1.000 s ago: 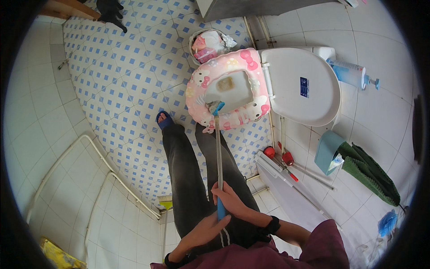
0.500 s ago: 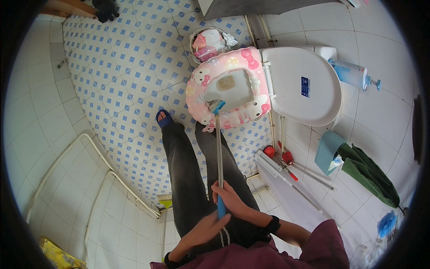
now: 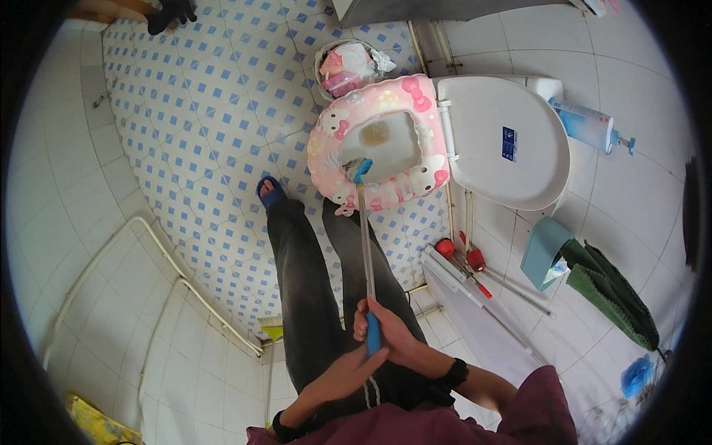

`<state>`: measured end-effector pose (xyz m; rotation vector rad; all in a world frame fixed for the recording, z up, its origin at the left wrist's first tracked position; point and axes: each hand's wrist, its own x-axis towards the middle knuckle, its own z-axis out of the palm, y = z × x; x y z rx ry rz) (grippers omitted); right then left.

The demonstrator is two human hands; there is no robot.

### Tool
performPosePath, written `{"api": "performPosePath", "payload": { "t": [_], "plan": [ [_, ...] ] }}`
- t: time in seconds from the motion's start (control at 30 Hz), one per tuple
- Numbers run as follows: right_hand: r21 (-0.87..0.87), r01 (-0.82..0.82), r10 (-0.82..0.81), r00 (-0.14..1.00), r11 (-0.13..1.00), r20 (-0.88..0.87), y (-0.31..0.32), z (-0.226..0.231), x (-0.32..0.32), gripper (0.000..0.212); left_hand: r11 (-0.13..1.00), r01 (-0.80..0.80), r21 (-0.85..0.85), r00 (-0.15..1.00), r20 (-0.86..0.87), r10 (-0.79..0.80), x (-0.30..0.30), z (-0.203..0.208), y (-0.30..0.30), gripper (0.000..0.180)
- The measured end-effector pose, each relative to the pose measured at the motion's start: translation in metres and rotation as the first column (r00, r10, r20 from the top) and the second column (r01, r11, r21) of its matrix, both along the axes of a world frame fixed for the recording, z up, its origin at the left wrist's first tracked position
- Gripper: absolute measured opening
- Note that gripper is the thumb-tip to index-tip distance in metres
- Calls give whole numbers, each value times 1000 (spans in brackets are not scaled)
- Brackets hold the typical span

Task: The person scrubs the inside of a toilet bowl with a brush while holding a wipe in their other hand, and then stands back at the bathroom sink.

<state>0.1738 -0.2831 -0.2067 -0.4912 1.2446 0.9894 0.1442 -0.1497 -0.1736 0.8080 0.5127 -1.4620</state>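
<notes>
A long-handled toilet brush (image 3: 366, 245) slants up from my hands, with a pale shaft, a blue grip and a blue and greyish head (image 3: 360, 170). Its head is inside the toilet bowl (image 3: 397, 159), near the front rim. My right hand (image 3: 391, 337) is wrapped round the upper part of the blue grip. Lower down, my left hand (image 3: 345, 374) closes round the grip's end, which it partly hides. A pink padded seat cover (image 3: 324, 141) with cartoon prints lies on the toilet seat. Inside the bowl is a brownish patch (image 3: 375, 133).
The white lid (image 3: 504, 141) is raised, with a pump bottle (image 3: 582, 124) beyond it. A full waste bin (image 3: 319, 70) stands beside the toilet. Red-headed tools (image 3: 475, 259), a teal holder (image 3: 540, 252) and a green towel (image 3: 612, 293) are at the right. A white pipe rail (image 3: 182, 274) runs left.
The brush's grip and both hands have shifted slightly to the right, tilting the shaft a little more. The head of the brush stays at the front of the bowl.
</notes>
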Motion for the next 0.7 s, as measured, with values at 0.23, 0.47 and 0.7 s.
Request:
{"api": "performPosePath", "payload": {
  "t": [0.23, 0.47, 0.7],
  "plan": [
    [-133, -137, 137, 991, 982, -7, -54, -28, 41, 31, 999, -36, -1, 985, 172, 35, -4, -5, -5, 39],
    [-645, -680, 903, 427, 350, 40, -119, -68, 86, 33, 958, -60, 280, 984, 176, 10, -22, -38, 13, 30],
    [-760, -423, 838, -464, -494, -287, -149, -94, 154, 32, 818, -84, 569, 986, 164, -13, -67, -85, 40, 35]
  ]
}}
